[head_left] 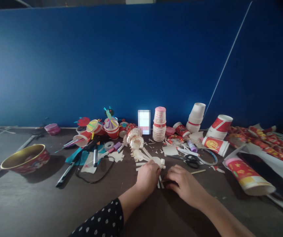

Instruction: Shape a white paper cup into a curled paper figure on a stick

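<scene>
White paper cut into narrow strips point(157, 160) is lying on a dark tabletop point(57, 210), mostly just beyond the person's left hand point(148, 176), with two strip ends showing between the two hands. The left hand, emerging from a black patterned sleeve point(104, 220), is pressing onto the paper with its fingers bunched together; whether they are pinching it, I cannot tell. The right hand point(185, 184) is curving palm-down close beside it, fingers bent, over a thin wooden stick point(198, 171); its grip is staying hidden from view. Black scissors point(192, 161) are lying just beyond the right hand. Farther back, a frilled off-white paper piece point(136, 141) and a stack of paper cups point(159, 133) are standing before a blue partition point(141, 59). A red-and-gold bowl point(33, 161) is sitting at left; a red paper cup point(249, 177) is lying at right.
</scene>
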Demonstrator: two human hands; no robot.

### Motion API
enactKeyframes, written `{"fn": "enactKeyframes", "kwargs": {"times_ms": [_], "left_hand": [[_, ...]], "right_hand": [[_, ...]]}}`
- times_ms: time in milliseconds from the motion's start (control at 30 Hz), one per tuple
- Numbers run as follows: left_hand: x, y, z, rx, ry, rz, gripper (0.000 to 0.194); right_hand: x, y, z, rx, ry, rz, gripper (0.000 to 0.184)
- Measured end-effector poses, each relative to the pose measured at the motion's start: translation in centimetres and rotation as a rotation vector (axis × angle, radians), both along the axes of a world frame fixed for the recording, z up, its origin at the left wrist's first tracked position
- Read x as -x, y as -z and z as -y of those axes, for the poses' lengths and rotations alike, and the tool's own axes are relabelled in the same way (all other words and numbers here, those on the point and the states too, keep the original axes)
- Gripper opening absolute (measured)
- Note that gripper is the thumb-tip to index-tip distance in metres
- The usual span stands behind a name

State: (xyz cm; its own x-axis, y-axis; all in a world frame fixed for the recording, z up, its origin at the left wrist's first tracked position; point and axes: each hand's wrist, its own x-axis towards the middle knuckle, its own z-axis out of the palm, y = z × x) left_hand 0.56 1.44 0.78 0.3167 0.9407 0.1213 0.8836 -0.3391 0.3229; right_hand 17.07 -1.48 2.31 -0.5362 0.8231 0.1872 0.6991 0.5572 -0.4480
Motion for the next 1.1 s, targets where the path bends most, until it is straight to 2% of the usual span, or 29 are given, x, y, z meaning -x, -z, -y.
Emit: {"fn": "enactKeyframes", "kwargs": {"times_ms": [133,267,567,700,800,867,933,1000,1100], "left_hand": [[0.2,0.2,-0.1,0.009,-0.003,0.056,0.018],[0.5,0.4,0.0,0.025,0.006,0.131,0.016],[1.9,0.3,0.7,-0.014,0.101,0.383,0.010],[2.6,-0.4,1.3,0.001,0.296,0.359,0.003],[2.8,-0.6,1.6,-0.003,0.394,0.276,0.013],[2.8,-0.6,1.6,0.000,0.409,0.211,0.016],[2.6,-0.5,1.5,-0.005,0.401,0.167,0.012],[2.5,-0.2,1.5,-0.036,0.397,0.132,0.006],[2.3,0.1,1.5,-0.096,0.411,0.068,0.008]], "right_hand": [[0.3,0.6,0.0,-0.028,-0.049,0.040,0.004],[0.4,1.0,-0.1,-0.046,-0.047,0.060,0.009],[0.5,0.7,0.1,-0.040,-0.033,0.040,0.013],[0.3,0.5,0.1,-0.017,-0.019,0.027,0.011],[0.1,0.3,0.0,0.015,-0.010,-0.010,0.012],[0.0,0.2,0.0,0.021,0.000,-0.042,0.012],[-0.2,0.2,-0.1,0.012,0.018,-0.059,0.012],[-0.3,0.2,-0.1,0.006,0.026,-0.056,0.013],[-0.3,0.3,-0.2,0.015,0.019,-0.038,0.016]]}}
